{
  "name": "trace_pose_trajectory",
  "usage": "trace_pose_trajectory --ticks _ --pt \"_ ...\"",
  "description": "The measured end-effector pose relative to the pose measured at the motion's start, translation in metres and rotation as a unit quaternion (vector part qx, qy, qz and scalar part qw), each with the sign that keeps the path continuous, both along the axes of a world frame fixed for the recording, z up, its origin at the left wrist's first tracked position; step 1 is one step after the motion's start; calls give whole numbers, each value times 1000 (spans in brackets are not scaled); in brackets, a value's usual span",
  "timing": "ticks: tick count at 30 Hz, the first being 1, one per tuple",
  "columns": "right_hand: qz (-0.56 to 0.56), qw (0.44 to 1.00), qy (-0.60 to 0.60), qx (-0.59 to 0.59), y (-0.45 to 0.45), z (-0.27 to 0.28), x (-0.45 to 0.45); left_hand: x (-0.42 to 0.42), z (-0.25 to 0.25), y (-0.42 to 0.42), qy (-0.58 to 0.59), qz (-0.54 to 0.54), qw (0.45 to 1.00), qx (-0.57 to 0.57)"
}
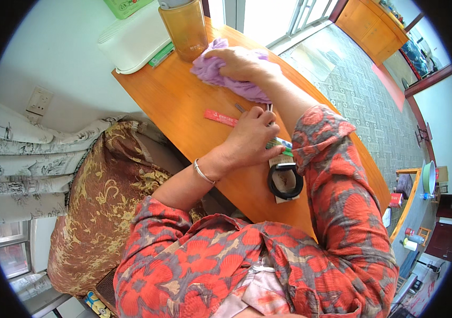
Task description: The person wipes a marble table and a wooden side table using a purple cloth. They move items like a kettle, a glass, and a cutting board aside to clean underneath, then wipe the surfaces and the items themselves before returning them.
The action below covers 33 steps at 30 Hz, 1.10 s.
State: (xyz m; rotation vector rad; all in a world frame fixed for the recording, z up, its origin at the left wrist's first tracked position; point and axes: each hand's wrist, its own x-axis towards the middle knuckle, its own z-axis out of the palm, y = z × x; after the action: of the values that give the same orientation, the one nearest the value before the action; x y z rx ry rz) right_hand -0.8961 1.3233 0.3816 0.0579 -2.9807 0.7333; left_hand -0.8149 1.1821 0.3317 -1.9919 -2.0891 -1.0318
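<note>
My right hand (238, 63) grips a crumpled purple cloth (246, 90) and presses it on the wooden table, right beside an amber bottle (188, 33). Nearer to me, my left hand (252, 135) rests low over the table with curled fingers. Narrow metal prongs (269, 107) stick out past its fingertips. A green and white packet (285, 146) lies by its thumb, partly covered. What the left palm holds is hidden. Left of those fingers lie a red printed strip (220, 117) and a small grey strip (240, 107).
A black wristband (300, 185) lies on a beige card (285, 198) on the wooden table (170, 93). At the far left end stand a white box (130, 51) and a green pack (161, 54). A brown patterned cover (102, 198) drapes something beside the table.
</note>
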Motion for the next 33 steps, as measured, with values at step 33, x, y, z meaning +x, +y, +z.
trace_pose_trajectory --ticks 33 --pt "-611 784 11 -106 -27 -10 514 -7 -3 7 22 35 999 -23"
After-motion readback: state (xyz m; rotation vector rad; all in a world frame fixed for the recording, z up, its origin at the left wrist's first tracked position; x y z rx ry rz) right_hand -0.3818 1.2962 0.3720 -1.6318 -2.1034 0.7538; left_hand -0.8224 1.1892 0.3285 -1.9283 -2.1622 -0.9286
